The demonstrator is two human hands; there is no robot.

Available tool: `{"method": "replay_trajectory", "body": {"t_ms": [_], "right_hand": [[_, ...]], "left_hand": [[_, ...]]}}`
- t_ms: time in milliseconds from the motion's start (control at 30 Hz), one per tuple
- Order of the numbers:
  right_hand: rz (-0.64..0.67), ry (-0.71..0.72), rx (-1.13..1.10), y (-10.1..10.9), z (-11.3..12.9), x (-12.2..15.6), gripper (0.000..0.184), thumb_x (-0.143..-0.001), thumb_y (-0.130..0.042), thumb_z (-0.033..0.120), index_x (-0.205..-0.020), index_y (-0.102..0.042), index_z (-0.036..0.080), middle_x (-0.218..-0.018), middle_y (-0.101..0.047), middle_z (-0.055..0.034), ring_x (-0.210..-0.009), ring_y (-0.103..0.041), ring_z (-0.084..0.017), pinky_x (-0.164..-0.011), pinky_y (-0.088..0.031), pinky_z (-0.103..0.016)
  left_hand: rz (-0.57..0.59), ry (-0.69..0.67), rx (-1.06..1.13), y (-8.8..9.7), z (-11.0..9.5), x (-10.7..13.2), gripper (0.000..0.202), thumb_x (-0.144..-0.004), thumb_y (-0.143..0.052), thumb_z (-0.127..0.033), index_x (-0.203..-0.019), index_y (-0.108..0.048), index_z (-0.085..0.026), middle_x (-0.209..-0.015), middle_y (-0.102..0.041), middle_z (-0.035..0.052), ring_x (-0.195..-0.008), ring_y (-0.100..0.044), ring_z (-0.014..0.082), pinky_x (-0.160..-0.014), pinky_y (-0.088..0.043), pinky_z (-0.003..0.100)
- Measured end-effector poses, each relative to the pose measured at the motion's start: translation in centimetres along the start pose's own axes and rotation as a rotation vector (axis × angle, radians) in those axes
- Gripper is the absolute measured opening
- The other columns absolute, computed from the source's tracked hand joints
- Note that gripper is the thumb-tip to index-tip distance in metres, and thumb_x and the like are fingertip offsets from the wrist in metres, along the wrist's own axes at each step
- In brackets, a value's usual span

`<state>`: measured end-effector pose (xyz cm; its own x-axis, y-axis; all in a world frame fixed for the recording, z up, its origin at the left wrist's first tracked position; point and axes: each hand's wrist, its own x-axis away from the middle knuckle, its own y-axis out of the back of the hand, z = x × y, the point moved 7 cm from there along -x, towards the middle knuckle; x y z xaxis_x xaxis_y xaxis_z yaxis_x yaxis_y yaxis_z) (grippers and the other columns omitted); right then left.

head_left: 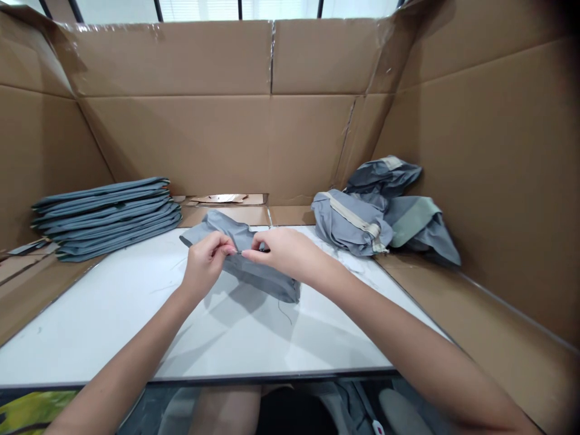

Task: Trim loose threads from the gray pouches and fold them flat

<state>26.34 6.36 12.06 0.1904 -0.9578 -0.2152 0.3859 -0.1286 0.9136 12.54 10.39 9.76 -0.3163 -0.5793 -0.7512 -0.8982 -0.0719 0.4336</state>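
Note:
A grey fabric piece (263,281) hangs between my two hands, just over the white tabletop, and a loose thread (285,313) trails from its lower edge. My left hand (211,254) pinches its upper edge between thumb and fingers. Close beside it, my right hand (283,252) pinches the same edge, thumb towards the left fingertips. A small dark bit shows between the two sets of fingertips; I cannot make out what it is. Part of the fabric rises behind my hands, and the right hand hides some of it.
A neat stack of folded blue-grey fabric pieces (111,217) stands at the left. Crumpled grey fabric pieces with pale strips (356,220) lie at the right. Tall cardboard walls (181,145) enclose the white table (113,326) at the back and both sides.

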Motion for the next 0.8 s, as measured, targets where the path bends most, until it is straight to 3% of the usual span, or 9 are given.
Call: {"method": "replay_trajectory", "body": {"t_ms": [100, 333, 600, 800], "right_hand": [[0.089, 0.063, -0.150, -0.8, -0.4, -0.9, 0.033, -0.079, -0.052, 0.052, -0.077, -0.063, 0.020, -0.066, -0.060, 0.0011, -0.057, -0.047, -0.011, -0.051, -0.026, -0.023], [0.057, 0.101, -0.246, -0.6, -1.1, -0.5, 0.042, -0.080, -0.049, 0.058, -0.074, -0.062, 0.018, -0.059, -0.050, 0.0028, -0.053, -0.039, -0.009, -0.050, -0.023, -0.022], [0.079, 0.121, -0.280, -0.6, -0.5, -0.2, 0.026, -0.079, -0.054, 0.043, -0.080, -0.065, 0.020, -0.068, -0.057, 0.0025, -0.055, -0.041, -0.008, -0.051, -0.026, -0.021], [0.051, 0.143, -0.249, -0.8, -0.3, -0.5, 0.025, -0.078, -0.056, 0.044, -0.080, -0.066, 0.021, -0.069, -0.059, 0.0023, -0.057, -0.044, -0.009, -0.052, -0.027, -0.021]], "left_hand": [[-0.029, -0.027, -0.016, 0.0, -0.2, 0.1, 0.017, -0.081, -0.049, -0.019, -0.065, -0.054, -0.018, -0.061, -0.057, -0.0020, -0.057, -0.052, 0.0091, -0.054, -0.040, 0.020], [-0.055, -0.035, 0.010, 0.0, -0.1, 0.3, 0.016, -0.081, -0.050, -0.017, -0.065, -0.055, -0.018, -0.061, -0.058, -0.0025, -0.057, -0.053, 0.0090, -0.054, -0.040, 0.019], [-0.051, 0.003, 0.022, 0.0, 0.3, 0.4, 0.016, -0.082, -0.050, -0.018, -0.066, -0.054, -0.018, -0.063, -0.059, -0.0018, -0.060, -0.056, 0.0101, -0.056, -0.041, 0.021], [-0.060, -0.020, -0.001, 0.1, 0.0, 0.4, 0.017, -0.082, -0.050, -0.018, -0.066, -0.054, -0.018, -0.061, -0.059, -0.0019, -0.057, -0.054, 0.0096, -0.054, -0.040, 0.020]]}}
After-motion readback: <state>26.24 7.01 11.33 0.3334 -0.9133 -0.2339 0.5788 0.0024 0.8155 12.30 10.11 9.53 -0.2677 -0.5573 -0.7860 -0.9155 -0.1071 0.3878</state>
